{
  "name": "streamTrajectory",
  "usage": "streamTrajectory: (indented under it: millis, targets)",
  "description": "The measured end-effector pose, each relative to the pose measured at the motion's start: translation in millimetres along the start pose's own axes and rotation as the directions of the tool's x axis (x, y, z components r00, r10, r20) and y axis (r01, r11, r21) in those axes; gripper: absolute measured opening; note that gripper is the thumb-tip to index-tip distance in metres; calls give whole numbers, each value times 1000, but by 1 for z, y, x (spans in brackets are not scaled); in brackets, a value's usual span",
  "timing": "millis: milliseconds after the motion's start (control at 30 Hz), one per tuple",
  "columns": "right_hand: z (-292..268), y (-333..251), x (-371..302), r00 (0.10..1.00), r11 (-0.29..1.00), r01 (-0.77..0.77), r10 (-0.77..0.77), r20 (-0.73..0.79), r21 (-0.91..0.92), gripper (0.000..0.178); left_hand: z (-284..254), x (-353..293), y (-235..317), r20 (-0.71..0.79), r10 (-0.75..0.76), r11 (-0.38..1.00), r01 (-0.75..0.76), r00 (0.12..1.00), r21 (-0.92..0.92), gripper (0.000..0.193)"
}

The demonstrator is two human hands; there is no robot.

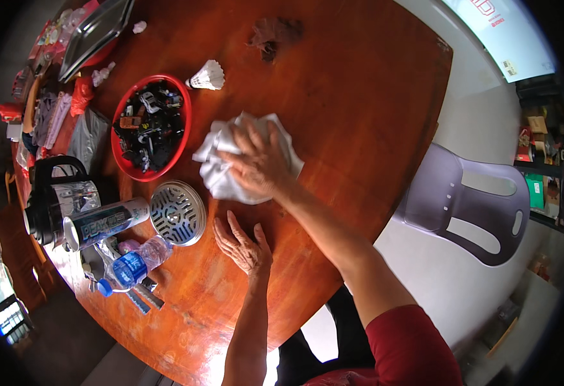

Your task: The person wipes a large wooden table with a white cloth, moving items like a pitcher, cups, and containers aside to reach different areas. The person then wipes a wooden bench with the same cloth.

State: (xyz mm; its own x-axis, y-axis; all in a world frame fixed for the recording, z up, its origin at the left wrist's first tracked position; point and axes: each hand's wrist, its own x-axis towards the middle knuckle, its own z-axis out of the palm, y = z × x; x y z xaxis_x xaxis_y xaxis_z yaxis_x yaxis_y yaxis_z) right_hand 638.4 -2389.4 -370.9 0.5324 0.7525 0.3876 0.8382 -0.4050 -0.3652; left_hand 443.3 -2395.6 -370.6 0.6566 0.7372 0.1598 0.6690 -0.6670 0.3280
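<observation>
on the table (353, 116), just beyond your left hand (245, 249), the crumpled white cloth (218, 180) lies under your right hand (256, 164), which is palm down with its fingers spread. both your hands are unclenched; the left is palm down too, fingers apart, near a round slotted lid (178, 213). to the cloth's left you have a red bowl (188, 109) of toy cars (150, 125), with a shuttlecock (207, 76) just beside it.
</observation>
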Motion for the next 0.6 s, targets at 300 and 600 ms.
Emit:
streamTrajectory:
  millis: [300, 600]
  targets:
    - [-62, 165, 31, 923, 812, -371, 378, -79, -451, 47, -10, 6, 2, 63, -7, 994, 0, 998, 111, 64]
    - [-125, 201, -71, 769, 547, -629, 541, -340, -553, 47, -12, 5, 4, 47, 7, 993, -13, 999, 119, 63]
